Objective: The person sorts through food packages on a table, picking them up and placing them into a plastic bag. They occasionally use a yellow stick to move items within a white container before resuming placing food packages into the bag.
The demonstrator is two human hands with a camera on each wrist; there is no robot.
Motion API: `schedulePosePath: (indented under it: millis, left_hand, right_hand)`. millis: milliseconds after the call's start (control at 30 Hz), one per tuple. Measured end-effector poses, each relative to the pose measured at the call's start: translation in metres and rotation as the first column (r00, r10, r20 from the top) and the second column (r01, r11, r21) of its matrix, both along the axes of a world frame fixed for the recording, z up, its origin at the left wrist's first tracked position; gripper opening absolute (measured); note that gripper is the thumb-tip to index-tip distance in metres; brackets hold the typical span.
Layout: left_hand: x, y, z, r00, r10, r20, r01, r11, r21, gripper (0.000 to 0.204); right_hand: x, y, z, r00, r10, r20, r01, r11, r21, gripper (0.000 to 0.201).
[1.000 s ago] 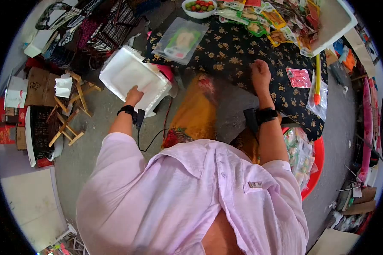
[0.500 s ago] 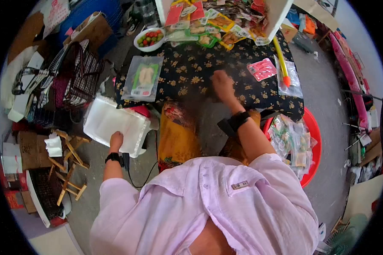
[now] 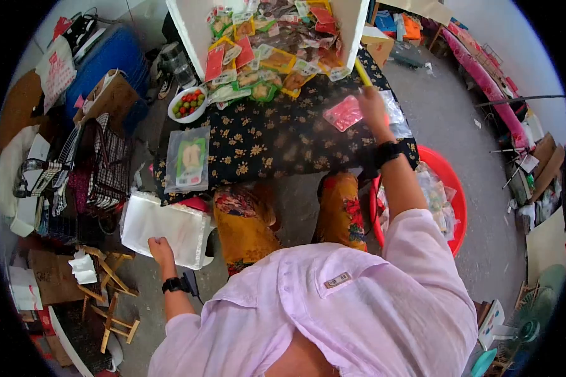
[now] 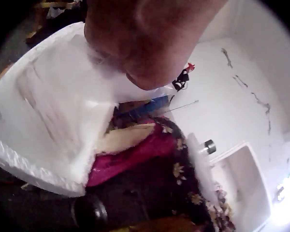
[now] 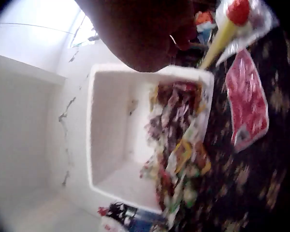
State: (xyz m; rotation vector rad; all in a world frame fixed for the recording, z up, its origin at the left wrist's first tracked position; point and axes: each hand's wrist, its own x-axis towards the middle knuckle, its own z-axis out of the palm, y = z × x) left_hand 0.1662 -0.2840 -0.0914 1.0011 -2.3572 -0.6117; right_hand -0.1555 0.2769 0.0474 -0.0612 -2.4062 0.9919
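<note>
My left hand (image 3: 161, 250) is over the near side of a shallow white foam lid (image 3: 138, 220), fingers bent and thumb close against them. In the left wrist view, these fingers pinch a thin translucent plastic sheet (image 4: 152, 92) at the lid's edge. My right hand (image 3: 372, 108) reaches across the patterned tabletop and overlaps a yellow stick (image 3: 362, 73) with a red-orange tip (image 5: 238, 11). I cannot tell whether its shadowed fingers grip the stick. Just left of this hand lies a flat pink packet (image 3: 343, 113). A clear plastic bag (image 3: 396, 116) lies beneath the stick.
A big foam box (image 3: 183, 39) on its side spills packaged food (image 3: 277, 60) onto the black floral cloth (image 3: 258, 147). At left are a bowl of small red and green fruit (image 3: 188, 105) and a bagged pack (image 3: 188, 158). A red tub (image 3: 459, 207) stands on the floor at right.
My right hand has moved from the table's middle edge outward to the yellow stick beside the pink packet. The left hand has stayed at the foam lid, its fingers drawing together. The view has swung right.
</note>
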Motion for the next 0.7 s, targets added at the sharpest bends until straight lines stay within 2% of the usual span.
schedulePosePath:
  millis: [33,67,100,133,167,200,233,267,400,500,533,600,633,667,700]
  left_hand:
    - [-0.001,0.009,0.008,0.999,0.011,-0.046,-0.012,1.000,-0.015,0.019]
    - [-0.002,0.021,0.020,0.997,-0.043,-0.072,0.040,0.998,-0.040,0.017]
    - [-0.005,0.035,0.034,0.991,-0.095,-0.096,0.088,0.994,-0.067,0.016]
    - [-0.008,0.050,0.043,0.982,-0.144,-0.119,0.133,0.987,-0.095,0.015]
    - [-0.013,0.065,0.049,0.967,-0.224,-0.123,0.206,0.968,-0.144,0.014]
    - [-0.017,0.080,0.054,0.946,-0.301,-0.119,0.275,0.942,-0.193,0.013]
    - [-0.021,0.095,0.057,0.920,-0.376,-0.110,0.342,0.907,-0.244,0.012]
    - [-0.025,0.109,0.057,0.898,-0.432,-0.081,0.396,0.876,-0.277,0.013]
    - [-0.037,0.150,0.036,0.763,-0.645,0.046,0.614,0.700,-0.366,0.016]
    - [-0.037,0.163,0.038,0.787,-0.609,0.100,0.611,0.744,-0.272,0.018]
    - [-0.037,0.156,0.036,0.828,-0.555,0.079,0.551,0.778,-0.303,0.018]
    - [-0.039,0.118,0.031,0.899,-0.436,0.035,0.419,0.835,-0.357,0.018]
    - [-0.038,0.094,0.036,0.929,-0.369,0.025,0.350,0.856,-0.381,0.019]
    - [-0.035,0.067,0.041,0.958,-0.287,0.026,0.273,0.876,-0.398,0.020]
    - [-0.031,0.040,0.045,0.973,-0.211,0.094,0.231,0.875,-0.426,0.024]
  right_hand:
    - [-0.017,0.029,-0.006,0.995,-0.054,0.086,0.044,0.992,0.115,0.023]
    - [-0.008,0.042,-0.003,0.998,-0.047,0.037,0.042,0.991,0.129,0.025]
    - [-0.006,0.051,-0.001,0.990,-0.122,0.069,0.106,0.973,0.207,0.025]
    - [-0.021,0.073,-0.019,0.969,-0.167,0.182,0.104,0.943,0.316,0.025]
    - [-0.020,0.078,-0.023,0.969,-0.156,0.191,0.077,0.926,0.369,0.025]
    - [-0.022,0.080,-0.026,0.933,-0.166,0.319,0.020,0.910,0.414,0.023]
    - [-0.027,0.084,-0.040,0.944,-0.151,0.293,0.003,0.892,0.452,0.022]
    - [-0.028,0.083,-0.041,0.921,-0.140,0.362,-0.029,0.905,0.424,0.024]
    - [-0.026,0.073,-0.043,0.899,-0.174,0.401,0.012,0.927,0.375,0.027]
    - [-0.037,0.081,-0.045,0.905,-0.143,0.401,0.051,0.972,0.231,0.030]
    - [-0.041,0.086,-0.049,0.909,-0.116,0.400,0.052,0.985,0.167,0.031]
    - [-0.052,0.099,-0.061,0.952,-0.091,0.294,0.044,0.986,0.162,0.029]
    - [-0.054,0.112,-0.058,0.984,0.021,0.178,-0.108,0.862,0.495,0.026]
    - [-0.054,0.125,-0.058,0.975,0.188,0.115,-0.207,0.602,0.771,0.023]
    - [-0.060,0.142,-0.067,0.960,0.221,0.172,-0.263,0.922,0.284,0.019]
